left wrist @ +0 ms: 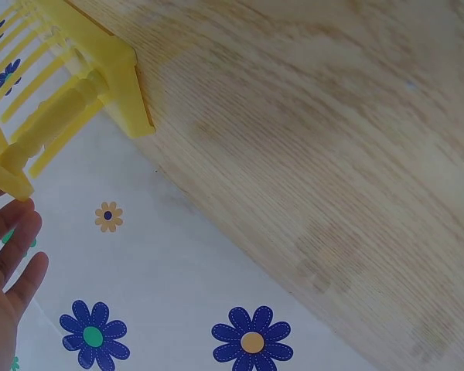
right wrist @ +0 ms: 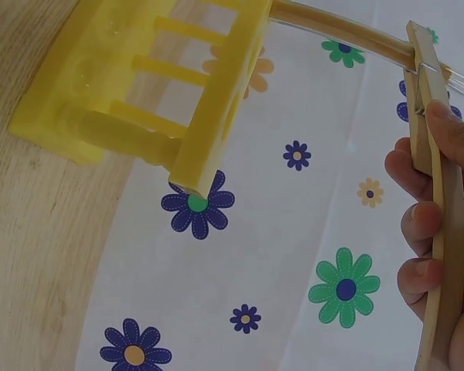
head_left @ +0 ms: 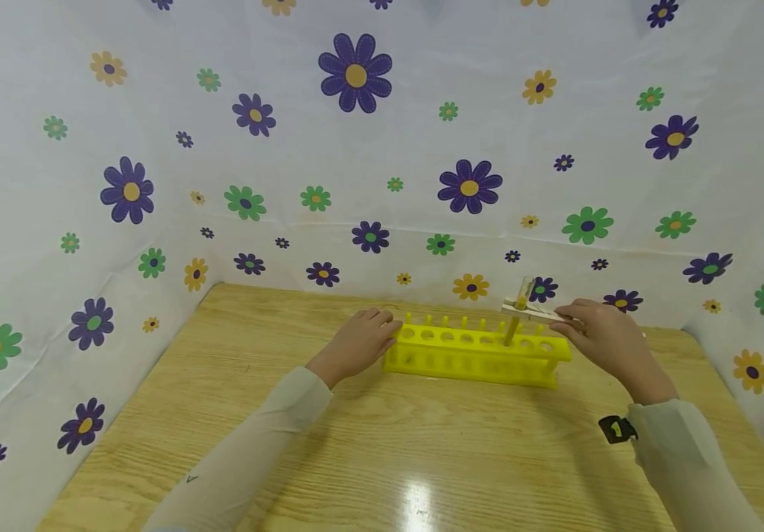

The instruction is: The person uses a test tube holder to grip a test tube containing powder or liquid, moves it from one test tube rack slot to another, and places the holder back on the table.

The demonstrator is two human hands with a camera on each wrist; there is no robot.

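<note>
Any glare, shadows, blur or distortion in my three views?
Head: bright glare on the near tabletop, soft shadow beside the right sleeve; left wrist: the tabletop's grain looks soft, especially upper right; right wrist: test tube appears bowed, with pale glints along its glass.

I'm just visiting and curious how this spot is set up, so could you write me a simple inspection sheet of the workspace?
Surface: wood-grain table, with a bright glare patch near the front.
Job's things: yellow rack, upright; test tube, tilted, with amber-brown contents, clipped in a wooden holder. Whether the tube's lower end sits inside a hole is hard to tell.
Clutter: nothing seen.
Grippers: bare hands. Left hand touches the rack's left end; right hand grips the wooden holder. A black device sits at the right cuff.
Cables: nothing seen.
Surroundings: white sheeting with purple, green and orange flowers, behind and at both sides.
</note>
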